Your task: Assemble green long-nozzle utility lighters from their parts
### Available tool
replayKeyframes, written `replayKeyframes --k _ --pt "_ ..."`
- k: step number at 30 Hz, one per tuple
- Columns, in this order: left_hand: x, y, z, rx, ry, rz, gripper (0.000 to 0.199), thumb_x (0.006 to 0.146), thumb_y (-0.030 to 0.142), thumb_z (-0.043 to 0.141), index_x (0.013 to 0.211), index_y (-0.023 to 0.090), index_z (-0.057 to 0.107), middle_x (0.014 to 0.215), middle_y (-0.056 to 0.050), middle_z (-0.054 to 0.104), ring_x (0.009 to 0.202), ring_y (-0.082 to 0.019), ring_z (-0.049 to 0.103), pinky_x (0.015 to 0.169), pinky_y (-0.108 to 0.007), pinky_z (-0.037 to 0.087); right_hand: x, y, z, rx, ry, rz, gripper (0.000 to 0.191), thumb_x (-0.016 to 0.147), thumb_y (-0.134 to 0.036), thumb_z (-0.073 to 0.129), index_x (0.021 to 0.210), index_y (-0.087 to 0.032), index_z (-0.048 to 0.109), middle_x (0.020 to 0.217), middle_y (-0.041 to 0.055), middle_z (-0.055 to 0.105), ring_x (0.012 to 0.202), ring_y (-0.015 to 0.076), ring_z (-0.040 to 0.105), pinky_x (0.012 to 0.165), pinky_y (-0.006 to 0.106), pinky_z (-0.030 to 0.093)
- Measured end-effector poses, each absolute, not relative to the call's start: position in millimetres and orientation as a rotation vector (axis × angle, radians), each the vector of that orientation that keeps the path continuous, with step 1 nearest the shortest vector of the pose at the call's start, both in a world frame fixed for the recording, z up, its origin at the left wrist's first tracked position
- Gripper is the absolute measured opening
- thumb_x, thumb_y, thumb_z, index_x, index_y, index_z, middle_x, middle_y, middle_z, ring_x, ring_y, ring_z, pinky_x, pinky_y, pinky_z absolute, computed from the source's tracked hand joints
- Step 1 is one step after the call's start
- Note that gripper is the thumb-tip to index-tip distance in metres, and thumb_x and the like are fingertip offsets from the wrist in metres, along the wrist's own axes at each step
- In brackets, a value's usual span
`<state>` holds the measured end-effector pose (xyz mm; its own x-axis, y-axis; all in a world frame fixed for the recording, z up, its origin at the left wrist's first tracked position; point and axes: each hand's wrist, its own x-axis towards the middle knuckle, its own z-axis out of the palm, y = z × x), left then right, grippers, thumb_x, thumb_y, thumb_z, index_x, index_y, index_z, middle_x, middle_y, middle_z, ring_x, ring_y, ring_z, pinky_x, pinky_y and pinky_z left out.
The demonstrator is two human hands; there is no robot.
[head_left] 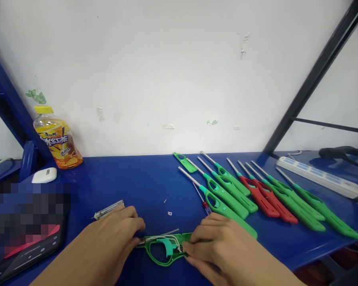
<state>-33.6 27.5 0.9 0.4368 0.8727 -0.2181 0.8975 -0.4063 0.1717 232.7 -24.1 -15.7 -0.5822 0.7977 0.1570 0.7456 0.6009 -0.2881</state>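
An opened green lighter shell [162, 262] lies at the near edge of the blue table, with a teal trigger [168, 247] and white wires [176, 239] showing inside. My left hand [119, 234] has its fingers closed on the shell's left end, near the metal part. On the right side, my right hand [216, 242] pinches the shell's handle end, covering much of it. A clear tube-like part [109, 209] lies just beyond my left hand. Past my right hand is a screwdriver [207, 207], partly hidden.
Several green lighters [226, 202] and red lighters [264, 194] lie at right, beside a power strip [319, 174]. A loose green cover [185, 162] lies at the back. At left are a bottle [59, 139], white case [44, 175] and phone [32, 254].
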Motion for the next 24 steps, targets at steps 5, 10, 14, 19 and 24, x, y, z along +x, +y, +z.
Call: replayKeyframes --k 5,10,14,19,24 --pt "-52 33 -21 2.403 1.401 0.099 0.024 0.097 0.019 0.055 0.092 0.027 0.077 0.1 -0.002 0.078 0.09 -0.022 0.073 0.085 -0.032 0.057 235 -22 -20 -1.258 -2.558 0.323 0.011 0.104 -0.023 0.079 0.094 -0.025 0.079 0.102 -0.0072 0.081 0.093 0.0152 0.073 0.089 0.03 0.044" --pt "-50 41 -42 2.457 1.483 0.061 0.023 0.089 0.016 0.059 0.083 0.028 0.078 0.094 0.0 0.077 0.086 -0.021 0.071 0.081 -0.033 0.049 236 -25 -19 -1.266 -2.526 0.376 0.009 0.105 -0.021 0.077 0.098 -0.025 0.08 0.105 -0.0075 0.081 0.093 0.0144 0.073 0.089 0.029 0.043" --pt "-46 43 -50 2.448 1.624 -0.031 0.022 0.081 0.012 0.063 0.076 0.028 0.078 0.091 0.001 0.076 0.086 -0.022 0.071 0.077 -0.034 0.041 236 -24 -19 -1.264 -2.529 0.395 0.011 0.107 -0.023 0.075 0.098 -0.025 0.081 0.104 -0.0067 0.081 0.093 0.0151 0.072 0.088 0.029 0.042" --pt "-46 47 -39 2.348 1.573 0.057 0.022 0.076 0.015 0.064 0.076 0.03 0.079 0.076 0.002 0.068 0.074 -0.02 0.066 0.07 -0.032 0.04 237 -22 -22 -1.242 -2.533 0.418 0.014 0.108 -0.022 0.073 0.097 -0.025 0.08 0.105 -0.0062 0.081 0.092 0.0148 0.071 0.087 0.029 0.042" --pt "-46 52 -41 2.286 1.582 0.089 0.021 0.065 0.013 0.068 0.065 0.032 0.077 0.076 0.003 0.073 0.075 -0.022 0.069 0.071 -0.031 0.044 238 -23 -23 -1.225 -2.479 0.386 0.016 0.107 -0.019 0.073 0.096 -0.026 0.082 0.104 -0.0061 0.081 0.09 0.0133 0.073 0.081 0.027 0.042"
